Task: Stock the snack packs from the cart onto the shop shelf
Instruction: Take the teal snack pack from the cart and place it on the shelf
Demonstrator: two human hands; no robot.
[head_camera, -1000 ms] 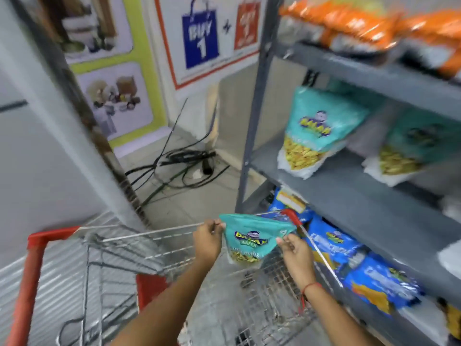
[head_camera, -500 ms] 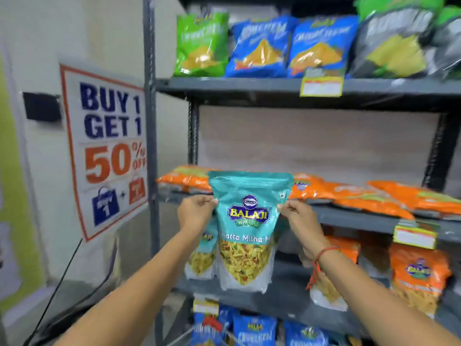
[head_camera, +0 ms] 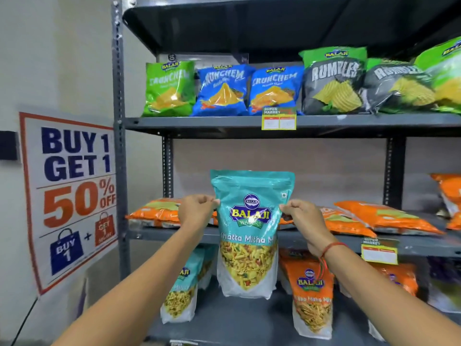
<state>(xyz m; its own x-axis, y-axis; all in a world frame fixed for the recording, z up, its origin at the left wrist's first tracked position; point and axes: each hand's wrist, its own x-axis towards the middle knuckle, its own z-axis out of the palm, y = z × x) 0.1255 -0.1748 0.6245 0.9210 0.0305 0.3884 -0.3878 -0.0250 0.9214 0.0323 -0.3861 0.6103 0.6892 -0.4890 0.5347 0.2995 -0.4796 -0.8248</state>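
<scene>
I hold a teal Balaji Khatta Mitha snack pack (head_camera: 249, 233) upright in front of the grey metal shop shelf (head_camera: 199, 124). My left hand (head_camera: 197, 211) pinches its left edge and my right hand (head_camera: 300, 218) pinches its right edge, both near the top. The pack hangs at the height of the middle shelf board, its bottom over the lower shelf (head_camera: 237, 318). Another teal pack (head_camera: 183, 285) stands on that lower shelf to the left, and an orange pack (head_camera: 311, 293) stands to the right. The cart is out of view.
Orange packs (head_camera: 384, 218) lie flat on the middle shelf. Green, blue and black chip bags (head_camera: 222, 91) line the upper shelf. A "Buy 1 Get 1" poster (head_camera: 74, 193) hangs on the wall at left. Yellow price tags (head_camera: 279, 119) clip to shelf edges.
Both hands lifted the teal pack from over the cart up to the shelf front; since half a second ago it has risen a little and moved closer to the shelf.
</scene>
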